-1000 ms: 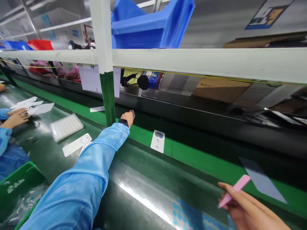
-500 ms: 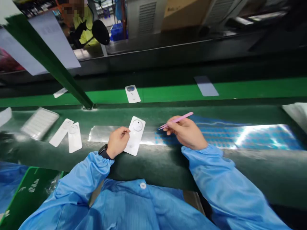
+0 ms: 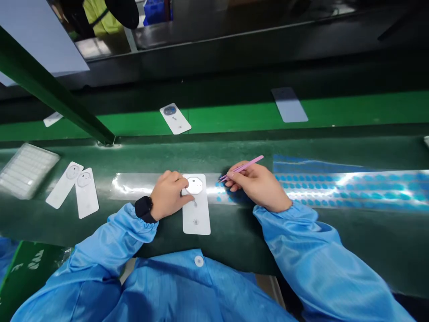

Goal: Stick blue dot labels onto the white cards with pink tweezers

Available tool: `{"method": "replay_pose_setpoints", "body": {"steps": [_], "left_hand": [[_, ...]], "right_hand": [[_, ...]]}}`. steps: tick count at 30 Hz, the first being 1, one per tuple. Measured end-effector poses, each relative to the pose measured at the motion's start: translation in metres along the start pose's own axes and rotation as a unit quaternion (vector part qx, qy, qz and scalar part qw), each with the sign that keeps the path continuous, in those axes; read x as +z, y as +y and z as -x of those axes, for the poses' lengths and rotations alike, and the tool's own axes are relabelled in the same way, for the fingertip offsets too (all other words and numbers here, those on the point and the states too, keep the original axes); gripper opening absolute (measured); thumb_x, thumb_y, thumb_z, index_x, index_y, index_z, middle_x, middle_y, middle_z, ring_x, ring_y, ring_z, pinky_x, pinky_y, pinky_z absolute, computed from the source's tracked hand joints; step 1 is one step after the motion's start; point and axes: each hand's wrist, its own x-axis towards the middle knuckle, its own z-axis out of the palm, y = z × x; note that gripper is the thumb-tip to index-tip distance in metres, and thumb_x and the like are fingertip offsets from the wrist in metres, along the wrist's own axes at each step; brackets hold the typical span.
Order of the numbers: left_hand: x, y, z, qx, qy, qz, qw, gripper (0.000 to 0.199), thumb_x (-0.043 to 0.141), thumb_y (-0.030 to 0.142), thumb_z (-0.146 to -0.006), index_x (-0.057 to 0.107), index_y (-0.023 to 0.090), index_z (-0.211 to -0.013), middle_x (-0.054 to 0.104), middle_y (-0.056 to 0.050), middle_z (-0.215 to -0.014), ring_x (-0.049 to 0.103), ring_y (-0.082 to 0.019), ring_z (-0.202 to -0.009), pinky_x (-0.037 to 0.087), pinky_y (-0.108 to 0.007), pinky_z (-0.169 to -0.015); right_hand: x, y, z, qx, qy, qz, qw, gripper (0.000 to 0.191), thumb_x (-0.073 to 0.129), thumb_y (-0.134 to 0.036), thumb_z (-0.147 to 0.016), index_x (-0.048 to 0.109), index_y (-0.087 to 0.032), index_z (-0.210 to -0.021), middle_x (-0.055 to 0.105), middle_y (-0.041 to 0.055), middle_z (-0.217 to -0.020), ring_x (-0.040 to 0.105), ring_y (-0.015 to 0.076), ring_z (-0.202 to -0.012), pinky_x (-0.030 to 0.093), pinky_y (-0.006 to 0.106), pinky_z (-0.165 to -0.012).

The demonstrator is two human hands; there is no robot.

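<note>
Two hands on the bench. My right hand (image 3: 258, 186) has the pink tweezers (image 3: 241, 167) pinched between thumb and fingers, shaft angled up and away. Tweezer tips (image 3: 221, 178) look closed and sit at the left end of the blue dot sheet (image 3: 348, 183). Can't tell if a dot is between them, too small to see.

My left hand (image 3: 168, 194) is curled down on the white card (image 3: 196, 219), pinning it flat on the dark green bench top (image 3: 234, 248). Fingers (image 3: 177, 184) end just beside the octagonal patch (image 3: 194, 185) near the card's top end. Black smartwatch (image 3: 144, 209) on that wrist. Both cuffs are elastic, on a blue smock (image 3: 197, 286).

Card stands lengthwise, across the film strip (image 3: 144, 188), which runs left to right and carries the dots further right.

Further left on the bench: two more white cards (image 3: 63, 184) (image 3: 86, 193), nearly touching, then a clear ribbed tray (image 3: 27, 171). Beyond the bench, a green belt (image 3: 244, 114) carries a white card with a dark round patch (image 3: 174, 118) and a grey-blue card (image 3: 290, 104). A green post (image 3: 50, 76) crosses upper left under a hanging paper sheet (image 3: 33, 40). Green bin (image 3: 28, 273) at lower left, beside my elbow.
</note>
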Motion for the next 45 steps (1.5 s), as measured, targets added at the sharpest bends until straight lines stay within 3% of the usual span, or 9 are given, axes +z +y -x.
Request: {"method": "replay_pose_setpoints", "body": {"steps": [2,5,13,19,23,29,33,45], "left_hand": [[0.005,-0.004,0.000,0.061,0.020,-0.009,0.998,0.027,0.080,0.038,-0.072,0.065,0.022,-0.088,0.066,-0.006,-0.115,0.052,-0.027,-0.108,0.043,-0.043,-0.089],[0.009,-0.006,0.001,0.077,0.013,-0.010,0.997,0.032,0.080,0.042,-0.072,0.065,0.023,-0.094,0.063,-0.005,-0.126,0.046,-0.030,-0.115,0.041,-0.046,-0.088],[0.010,-0.006,0.001,0.072,0.018,0.021,0.997,0.040,0.084,0.043,-0.067,0.065,0.022,-0.096,0.065,-0.005,-0.123,0.046,-0.029,-0.117,0.038,-0.045,-0.091],[0.015,-0.006,0.003,0.073,0.031,0.024,0.997,0.043,0.085,0.047,-0.064,0.065,0.021,-0.093,0.066,-0.004,-0.123,0.046,-0.029,-0.117,0.036,-0.044,-0.092],[0.017,-0.006,0.003,0.088,0.027,0.024,0.995,0.044,0.083,0.050,-0.066,0.066,0.021,-0.094,0.066,-0.004,-0.124,0.045,-0.030,-0.118,0.035,-0.045,-0.090],[0.018,-0.007,0.002,0.093,0.022,0.026,0.995,0.041,0.083,0.049,-0.068,0.067,0.021,-0.095,0.065,-0.004,-0.126,0.044,-0.030,-0.120,0.032,-0.045,-0.091],[0.017,-0.006,0.002,0.096,0.018,0.023,0.995,0.041,0.082,0.049,-0.069,0.068,0.022,-0.096,0.065,-0.003,-0.126,0.043,-0.030,-0.120,0.032,-0.045,-0.091],[0.017,-0.007,0.003,0.099,0.022,0.013,0.995,0.041,0.082,0.050,-0.069,0.068,0.023,-0.097,0.065,-0.003,-0.125,0.044,-0.029,-0.119,0.031,-0.043,-0.089]], "right_hand": [[0.000,0.000,0.000,0.005,0.005,0.004,1.000,0.040,0.083,-0.050,-0.064,0.065,-0.015,-0.073,0.067,0.0065,-0.061,0.062,0.0151,-0.051,0.054,0.024,-0.046],[0.001,-0.001,0.000,0.016,0.008,0.012,1.000,0.041,0.083,-0.050,-0.063,0.065,-0.015,-0.072,0.067,0.0067,-0.062,0.062,0.0154,-0.052,0.054,0.024,-0.046],[0.006,-0.003,-0.001,0.044,0.044,0.021,0.998,0.042,0.084,-0.051,-0.060,0.066,-0.014,-0.069,0.066,0.0061,-0.059,0.060,0.0139,-0.049,0.052,0.022,-0.044],[0.003,-0.009,0.006,0.023,0.035,-0.058,0.997,0.044,0.088,-0.054,-0.056,0.066,-0.016,-0.064,0.064,0.0055,-0.056,0.058,0.0135,-0.048,0.048,0.022,-0.041],[0.016,-0.020,0.018,0.011,0.022,-0.087,0.996,0.043,0.089,-0.054,-0.057,0.066,-0.019,-0.065,0.065,0.0042,-0.059,0.058,0.0133,-0.048,0.048,0.022,-0.042],[0.039,-0.005,0.017,0.022,0.034,-0.043,0.998,0.048,0.085,-0.059,-0.060,0.064,-0.017,-0.070,0.066,0.0051,-0.060,0.060,0.0149,-0.049,0.049,0.024,-0.041],[0.040,0.004,0.014,0.019,0.035,-0.007,0.999,0.048,0.081,-0.060,-0.065,0.065,-0.016,-0.073,0.067,0.0054,-0.063,0.060,0.0146,-0.050,0.049,0.024,-0.042],[0.040,0.001,0.016,0.018,0.037,0.032,0.999,0.047,0.078,-0.061,-0.068,0.064,-0.017,-0.073,0.067,0.0058,-0.063,0.060,0.0153,-0.050,0.050,0.025,-0.043]]}}
